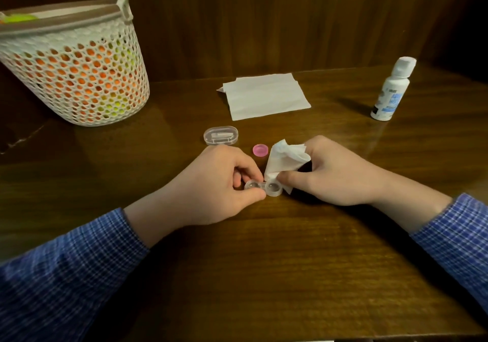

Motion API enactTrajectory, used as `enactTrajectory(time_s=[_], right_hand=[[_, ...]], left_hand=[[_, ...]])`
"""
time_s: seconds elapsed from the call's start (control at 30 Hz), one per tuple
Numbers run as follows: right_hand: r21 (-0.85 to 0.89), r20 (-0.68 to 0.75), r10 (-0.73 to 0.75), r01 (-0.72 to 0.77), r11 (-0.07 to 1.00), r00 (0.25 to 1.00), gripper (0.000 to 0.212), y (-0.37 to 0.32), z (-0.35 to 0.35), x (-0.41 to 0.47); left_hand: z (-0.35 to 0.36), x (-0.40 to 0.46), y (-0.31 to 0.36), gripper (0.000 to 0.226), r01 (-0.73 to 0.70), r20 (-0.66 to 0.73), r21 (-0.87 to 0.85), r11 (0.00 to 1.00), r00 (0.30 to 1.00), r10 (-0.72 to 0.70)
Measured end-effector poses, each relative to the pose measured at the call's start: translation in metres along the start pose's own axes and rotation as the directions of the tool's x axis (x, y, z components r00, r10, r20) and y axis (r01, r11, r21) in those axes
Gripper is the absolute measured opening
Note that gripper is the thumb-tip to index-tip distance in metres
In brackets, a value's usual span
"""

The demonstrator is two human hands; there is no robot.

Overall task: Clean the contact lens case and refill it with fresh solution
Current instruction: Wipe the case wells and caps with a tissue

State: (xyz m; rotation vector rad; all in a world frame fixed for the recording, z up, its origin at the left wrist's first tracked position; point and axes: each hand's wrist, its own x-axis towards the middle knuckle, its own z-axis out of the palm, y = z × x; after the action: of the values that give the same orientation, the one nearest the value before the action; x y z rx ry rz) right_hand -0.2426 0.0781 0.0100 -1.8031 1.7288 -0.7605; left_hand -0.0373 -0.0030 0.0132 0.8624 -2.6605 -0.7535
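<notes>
A person sits at a dark brown wooden tabletop [264, 262]. Both arms wear blue checked sleeves [66, 270].

The contact lens case [264, 188] is clear and has two little round cups joined side by side. It lies on the tabletop in the middle of the frame, between the two hands. Both cups are open, with no caps on.

The left hand [216, 183] pinches the left cup of the case with its thumb and curled fingers. The right hand [330, 175] grasps a crumpled white tissue [285, 156]. The low tip of the tissue touches the right cup of the case. The top of the tissue sticks up above the hand.

A small pink cap [260, 150] lies on the tabletop just above the hands, near the tissue. A little to the left of it lies a clear oval box [221, 135] with something white inside. I cannot tell what it is.

Higher up in the middle of the frame lies a flat white paper sheet [266, 96], well apart from the hands. At the right of the frame stands a small white bottle [392, 90] with a white cap and a blue label, upright.

In the upper left of the frame stands a white basket [79, 59] full of holes. Orange and yellow-green colour shows through the holes.
</notes>
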Motion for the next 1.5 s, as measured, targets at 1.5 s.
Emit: enactTrajectory(time_s=[1.5], right_hand=[[-0.082,0.24,-0.035,0.056,0.995,0.97,0.012,-0.011,-0.021,-0.007]], left_hand=[[0.017,-0.007,0.012,0.065,0.016,-0.062,-0.208,0.978,0.998,-0.029]])
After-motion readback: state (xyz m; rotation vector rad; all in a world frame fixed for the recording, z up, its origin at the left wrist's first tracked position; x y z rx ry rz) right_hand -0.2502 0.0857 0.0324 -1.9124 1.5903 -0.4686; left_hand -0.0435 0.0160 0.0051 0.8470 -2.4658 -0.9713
